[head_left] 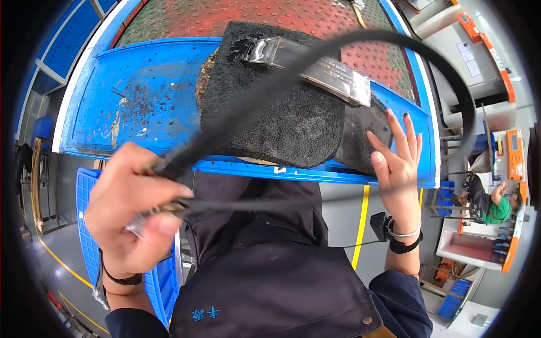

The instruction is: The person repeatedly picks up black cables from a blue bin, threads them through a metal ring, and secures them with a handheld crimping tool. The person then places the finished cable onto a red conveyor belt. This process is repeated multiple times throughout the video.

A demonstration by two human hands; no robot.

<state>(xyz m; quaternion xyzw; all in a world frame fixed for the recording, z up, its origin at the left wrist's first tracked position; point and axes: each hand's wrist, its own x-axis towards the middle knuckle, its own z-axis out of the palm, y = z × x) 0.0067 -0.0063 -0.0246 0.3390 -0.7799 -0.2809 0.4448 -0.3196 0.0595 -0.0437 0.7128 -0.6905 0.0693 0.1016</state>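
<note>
My left hand is closed around the two ends of a long black strap, in front of the blue workbench. The strap arcs up over the bench and bends back on the right, blurred by motion. Small metal-looking bits show by my fingers at its ends; their exact kind is unclear. My right hand is open, fingers spread, at the bench's near right edge beside a dark flat piece. A black fuzzy cloth lies on the bench, bearing a long package in clear wrap.
Red studded matting covers the bench's far part, where a thin stick-like tool lies. A blue plastic crate stands below at the left. Off to the right, a person in green is near orange-edged white workstations.
</note>
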